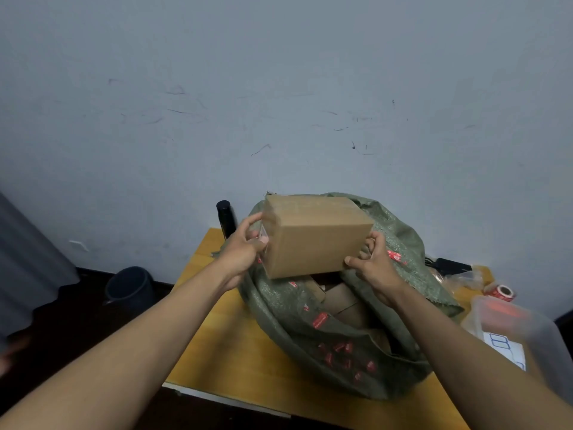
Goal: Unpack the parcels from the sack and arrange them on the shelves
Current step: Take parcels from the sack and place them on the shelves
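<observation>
The plain brown rectangular cardboard parcel (316, 235) is held in the air directly above the open mouth of the green woven plastic sack (310, 342), which carries red printed markings. The left hand (243, 251) grips the parcel's left end, thumb on the upper edge and fingers curled round the end face. The right hand (373, 268) grips the parcel's lower right corner, fingers curled against its right side. The sack rests on the yellow wooden table (229, 346), and further brown cardboard boxes (338, 301) lie inside the sack. A black cylindrical bottle (226, 218) stands just left of the sack. A clear plastic container (508, 321) and a red-and-white tape roll (500, 292) lie right of the sack.
</observation>
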